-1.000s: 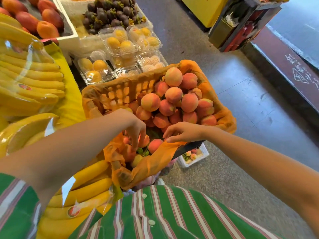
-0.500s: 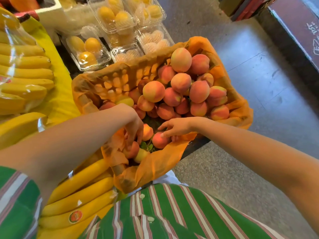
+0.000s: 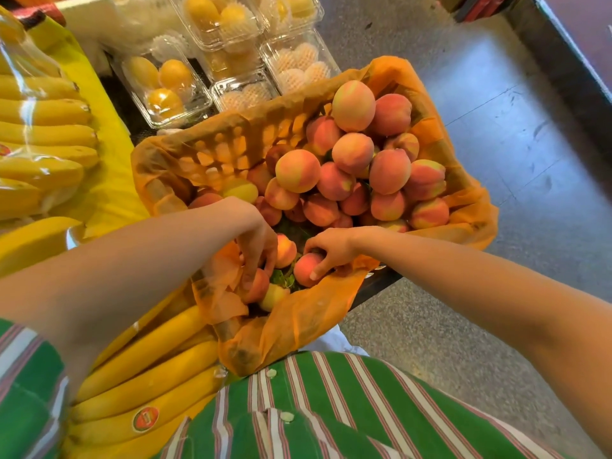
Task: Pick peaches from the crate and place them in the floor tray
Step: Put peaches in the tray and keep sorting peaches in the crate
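A crate lined with orange plastic (image 3: 463, 207) holds a heap of pink-orange peaches (image 3: 351, 160) at its far side. Both hands reach into its near corner. My right hand (image 3: 328, 246) curls its fingers round a small red peach (image 3: 304, 268). My left hand (image 3: 258, 240) points down and its fingertips close on another peach (image 3: 260, 286) low in the crate. A further peach (image 3: 285, 250) lies between the two hands, and a pale one (image 3: 271, 296) lies just below. The floor tray is out of view.
Bunches of bananas (image 3: 46, 134) lie on a yellow stand at the left, and more bananas (image 3: 149, 376) sit near my body. Clear plastic boxes of yellow fruit (image 3: 165, 84) stand behind the crate. Grey floor (image 3: 513, 160) stretches to the right.
The camera has tipped down and closer to the crate, and the floor tray has left the view. My right hand has closed round the small peach. My left hand has dipped deeper onto the lower peach.
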Demonstrator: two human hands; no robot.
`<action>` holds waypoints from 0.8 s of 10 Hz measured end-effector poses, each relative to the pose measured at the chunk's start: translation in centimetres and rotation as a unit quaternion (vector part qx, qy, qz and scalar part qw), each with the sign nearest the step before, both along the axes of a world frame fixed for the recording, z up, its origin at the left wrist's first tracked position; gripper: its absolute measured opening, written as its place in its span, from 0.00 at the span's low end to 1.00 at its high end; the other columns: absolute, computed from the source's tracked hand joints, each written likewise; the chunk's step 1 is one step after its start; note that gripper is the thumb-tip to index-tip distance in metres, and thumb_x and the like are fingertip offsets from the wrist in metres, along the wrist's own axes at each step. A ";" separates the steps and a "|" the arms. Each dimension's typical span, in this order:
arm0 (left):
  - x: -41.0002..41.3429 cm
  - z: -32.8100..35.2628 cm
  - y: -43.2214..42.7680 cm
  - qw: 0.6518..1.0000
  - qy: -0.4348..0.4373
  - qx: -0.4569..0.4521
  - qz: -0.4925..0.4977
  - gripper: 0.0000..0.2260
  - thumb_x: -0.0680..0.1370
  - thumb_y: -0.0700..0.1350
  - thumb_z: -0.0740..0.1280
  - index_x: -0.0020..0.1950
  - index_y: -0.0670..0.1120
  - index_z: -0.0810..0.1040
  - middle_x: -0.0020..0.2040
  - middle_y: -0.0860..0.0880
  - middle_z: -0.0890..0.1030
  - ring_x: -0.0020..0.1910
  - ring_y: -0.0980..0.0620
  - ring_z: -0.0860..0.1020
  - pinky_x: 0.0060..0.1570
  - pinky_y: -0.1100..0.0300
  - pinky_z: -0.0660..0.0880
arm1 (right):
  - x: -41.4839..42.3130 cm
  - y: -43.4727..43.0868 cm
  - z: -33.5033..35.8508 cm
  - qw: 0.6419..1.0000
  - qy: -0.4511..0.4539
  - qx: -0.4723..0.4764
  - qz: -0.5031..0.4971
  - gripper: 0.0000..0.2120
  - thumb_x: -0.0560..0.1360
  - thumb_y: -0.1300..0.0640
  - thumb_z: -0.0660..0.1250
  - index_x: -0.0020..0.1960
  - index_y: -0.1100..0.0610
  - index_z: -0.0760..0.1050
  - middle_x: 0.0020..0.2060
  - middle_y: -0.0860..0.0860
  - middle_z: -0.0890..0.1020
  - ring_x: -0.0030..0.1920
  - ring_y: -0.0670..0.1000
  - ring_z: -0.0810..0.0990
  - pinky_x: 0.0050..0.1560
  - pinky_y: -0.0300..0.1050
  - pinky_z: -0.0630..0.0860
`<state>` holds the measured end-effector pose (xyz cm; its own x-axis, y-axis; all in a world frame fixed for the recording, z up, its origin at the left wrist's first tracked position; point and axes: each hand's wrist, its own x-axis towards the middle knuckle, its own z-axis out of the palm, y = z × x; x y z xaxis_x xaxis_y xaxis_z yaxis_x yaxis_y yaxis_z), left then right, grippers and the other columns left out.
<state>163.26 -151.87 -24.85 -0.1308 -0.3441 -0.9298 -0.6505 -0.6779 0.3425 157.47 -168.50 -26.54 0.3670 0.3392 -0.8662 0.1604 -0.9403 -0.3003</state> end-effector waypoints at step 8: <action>2.8 6.8 2.5 0.812 0.230 -0.167 0.509 0.34 0.60 0.49 0.75 0.65 0.48 0.73 0.56 0.42 0.79 0.49 0.43 0.78 0.61 0.48 0.72 | -2.9 -5.5 9.1 0.791 0.181 0.330 -0.482 0.38 0.65 0.46 0.74 0.68 0.64 0.68 0.57 0.59 0.80 0.53 0.55 0.81 0.48 0.45 0.79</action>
<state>166.07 -149.37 -18.06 0.0720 -0.7147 -0.6958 0.4384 -0.6039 0.6657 154.62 -174.03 -17.39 0.4991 0.4746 -0.7250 -0.7450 -0.1923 -0.6387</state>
